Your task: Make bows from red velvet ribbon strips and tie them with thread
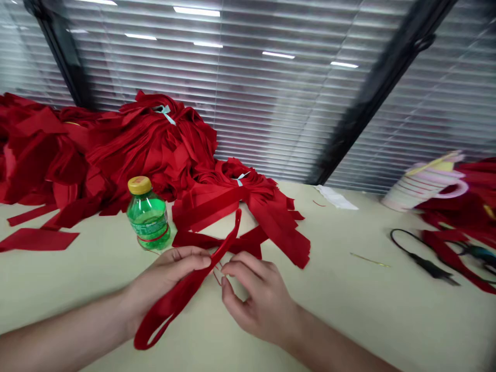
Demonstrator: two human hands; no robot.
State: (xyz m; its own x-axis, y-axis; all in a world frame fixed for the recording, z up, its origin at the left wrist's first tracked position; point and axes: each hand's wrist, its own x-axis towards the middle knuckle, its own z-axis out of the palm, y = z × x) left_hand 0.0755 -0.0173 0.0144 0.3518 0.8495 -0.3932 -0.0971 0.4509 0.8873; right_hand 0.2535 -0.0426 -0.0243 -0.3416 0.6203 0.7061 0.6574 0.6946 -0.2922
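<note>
My left hand (170,274) pinches a folded red ribbon strip (186,289) near its middle; the strip loops up toward the ribbon pile and hangs down in a loop by my wrist. Right beside it, my right hand (256,297) has its fingers curled, thumb and forefinger close together at the ribbon; what they hold is too small to make out. A bundle of cut red ribbon strips (248,212) tied with a pale blue band lies just beyond both hands.
A green plastic bottle with a yellow cap (148,214) stands left of the hands. Large heaps of red ribbon (116,150) fill the back left. At the right lie a black tool with cord (426,263), stacked tape rolls (424,183) and more ribbon (457,248).
</note>
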